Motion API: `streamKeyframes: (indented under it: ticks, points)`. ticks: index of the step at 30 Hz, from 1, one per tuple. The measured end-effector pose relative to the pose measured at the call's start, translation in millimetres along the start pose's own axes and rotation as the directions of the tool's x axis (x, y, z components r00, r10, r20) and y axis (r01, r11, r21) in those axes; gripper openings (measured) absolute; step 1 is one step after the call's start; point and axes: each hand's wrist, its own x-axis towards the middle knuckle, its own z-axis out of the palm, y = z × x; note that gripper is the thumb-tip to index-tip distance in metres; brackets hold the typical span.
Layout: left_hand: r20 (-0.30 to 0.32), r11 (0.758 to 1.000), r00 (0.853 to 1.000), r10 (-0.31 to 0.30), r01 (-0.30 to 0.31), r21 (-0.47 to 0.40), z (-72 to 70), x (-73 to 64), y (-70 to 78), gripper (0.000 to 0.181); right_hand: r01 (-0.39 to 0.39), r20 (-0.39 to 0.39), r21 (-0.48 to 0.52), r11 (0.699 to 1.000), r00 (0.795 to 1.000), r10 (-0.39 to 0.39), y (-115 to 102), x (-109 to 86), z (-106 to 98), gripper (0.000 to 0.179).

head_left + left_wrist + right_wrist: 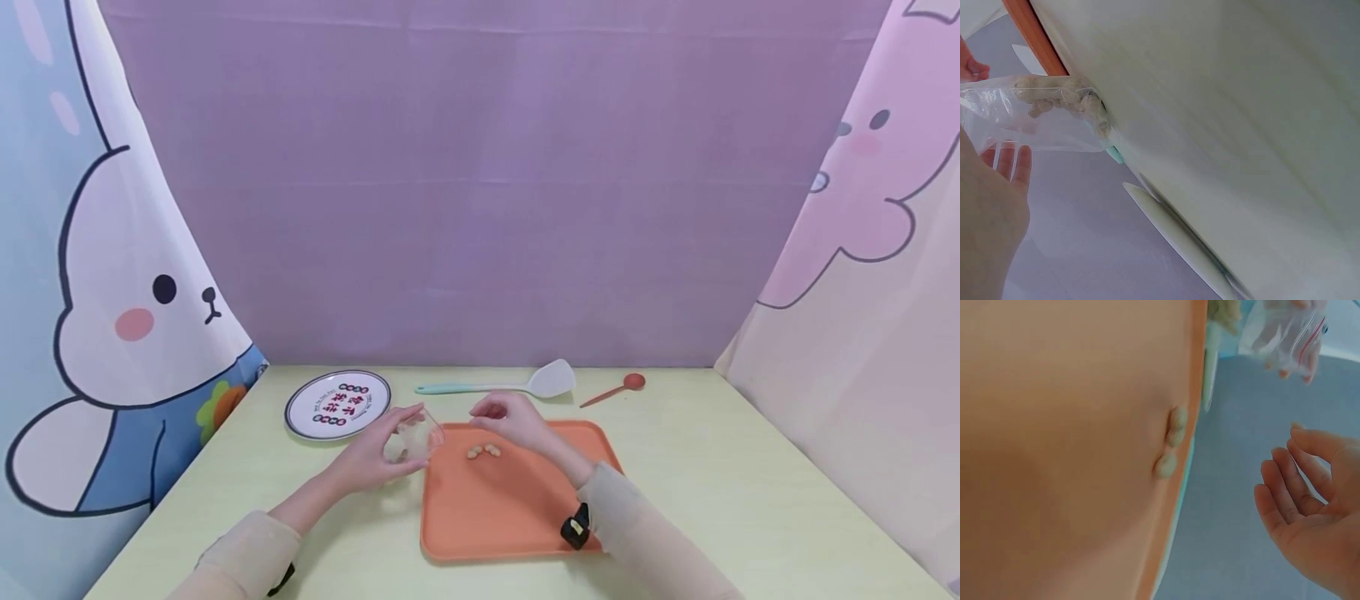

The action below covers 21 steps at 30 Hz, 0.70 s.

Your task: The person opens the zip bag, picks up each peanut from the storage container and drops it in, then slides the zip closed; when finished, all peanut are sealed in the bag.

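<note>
My left hand (369, 457) grips a clear zip bag (412, 442) by its upper part, left of the orange tray (468, 521). Several peanuts (1069, 97) are gathered at the bag's bottom in the left wrist view. A red zip line (1311, 341) runs along the bag's mouth. Over the tray's far part hovers my right hand (513, 419), its fingers loosely bent and nothing showing between them in the right wrist view. Just below it, two peanuts (483, 451) lie close together on the tray.
A white plate (337, 406) with red print and a dark rim sits at the back left. Behind the tray lies a spatula (551, 380) with a white head and mint handle. A small red spoon (633, 382) is farther right. Purple cloth (480, 208) hangs behind the table.
</note>
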Motion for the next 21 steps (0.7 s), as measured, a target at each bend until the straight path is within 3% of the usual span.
streamKeyframes:
  ticks: [5, 14, 21]
  points:
    - [-0.010, 1.000, 1.000, 0.011, -0.011, 0.001, 1.7, 0.2, -1.5, 0.078, -0.029, 0.023, -0.008, 1.000, 0.999, 0.029, 14.8, -0.4, -2.2, 0.015]
    - [-0.017, 0.999, 0.999, 0.036, -0.035, 0.006, 1.8, 0.1, -0.9, 0.077, -0.103, 0.216, -0.057, 0.993, 0.970, 0.113, 30.4, -3.9, -3.3, 0.023]
    - [-0.017, 0.999, 0.999, 0.037, -0.037, 0.003, 1.4, 0.2, -0.5, 0.077, -0.155, 0.235, -0.151, 0.976, 0.954, 0.188, 38.9, -6.0, 2.7, 0.019]
